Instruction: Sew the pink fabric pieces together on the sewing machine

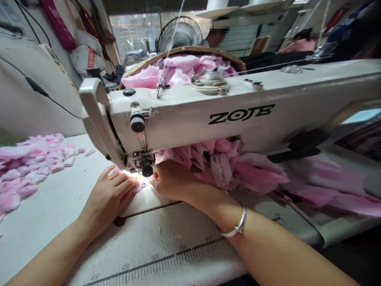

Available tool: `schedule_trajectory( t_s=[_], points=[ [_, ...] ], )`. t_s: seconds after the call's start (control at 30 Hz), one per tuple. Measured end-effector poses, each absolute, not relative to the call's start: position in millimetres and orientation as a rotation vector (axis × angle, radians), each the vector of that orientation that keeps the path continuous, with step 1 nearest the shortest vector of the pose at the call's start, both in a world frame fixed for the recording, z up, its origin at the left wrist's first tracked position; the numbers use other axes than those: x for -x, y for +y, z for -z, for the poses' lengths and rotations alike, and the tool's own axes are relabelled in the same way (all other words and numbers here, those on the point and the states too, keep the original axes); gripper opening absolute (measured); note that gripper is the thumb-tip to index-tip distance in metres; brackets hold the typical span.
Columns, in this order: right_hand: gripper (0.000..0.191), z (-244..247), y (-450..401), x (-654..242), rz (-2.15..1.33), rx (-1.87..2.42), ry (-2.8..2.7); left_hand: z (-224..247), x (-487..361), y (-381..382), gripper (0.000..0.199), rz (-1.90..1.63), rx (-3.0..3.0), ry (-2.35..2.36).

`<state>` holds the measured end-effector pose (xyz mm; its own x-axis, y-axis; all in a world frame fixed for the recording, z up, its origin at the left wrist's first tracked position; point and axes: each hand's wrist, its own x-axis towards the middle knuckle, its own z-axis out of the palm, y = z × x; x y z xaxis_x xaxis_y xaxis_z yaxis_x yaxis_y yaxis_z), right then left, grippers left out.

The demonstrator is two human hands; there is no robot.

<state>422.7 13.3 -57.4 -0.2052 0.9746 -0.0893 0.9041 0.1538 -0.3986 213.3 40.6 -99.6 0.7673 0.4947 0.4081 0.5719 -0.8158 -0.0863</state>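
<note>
A white sewing machine stands before me, its lamp shining brightly on the needle area. Beneath its head lies a small pink fabric piece, partly washed out by the light. On the left of the needle, my left hand is closed over this piece, with fingers curled together on it and a ring showing. My right hand is closed just right of the presser foot area, thumb and fingers pinched together; what they hold is hidden. Bunched pink fabric lies behind my right hand, under the machine arm.
Small pink fabric pieces are heaped on the table at the left. A basket of pink fabric stands behind the machine. A ruler scale runs along the table front. A fan and other people are in the background.
</note>
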Motion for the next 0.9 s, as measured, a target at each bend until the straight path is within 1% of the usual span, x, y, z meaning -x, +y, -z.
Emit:
schedule_trajectory(
  t_s=[0.17, 0.37, 0.5, 0.7, 0.9],
  points=[
    [0.018, 47.8, 5.1, -429.3, -0.628, 1.824, -2.285, 98.2, -216.2, 41.0, 0.01, 0.624, 2.773, -0.803],
    [0.017, 44.6, 3.3, -430.4, -0.623, 1.816, -2.274, 96.2, -223.1, 36.0, 0.007, 0.662, 2.739, -0.764],
    [0.019, 46.9, 4.2, -426.1, -0.582, 1.822, -2.284, 95.7, -226.8, 31.0, 0.01, 0.62, 2.672, -0.769],
    [0.028, 53.1, 8.3, -419.3, -0.409, 1.865, -2.361, 96.2, -226.7, 25.7, 0.015, 0.587, 2.653, -0.795],
    [0.03, 56.1, 10.6, -425.5, -0.489, 1.864, -2.361, 96.6, -226.6, 23.6, 0.019, 0.584, 2.68, -0.826]
  ],
)
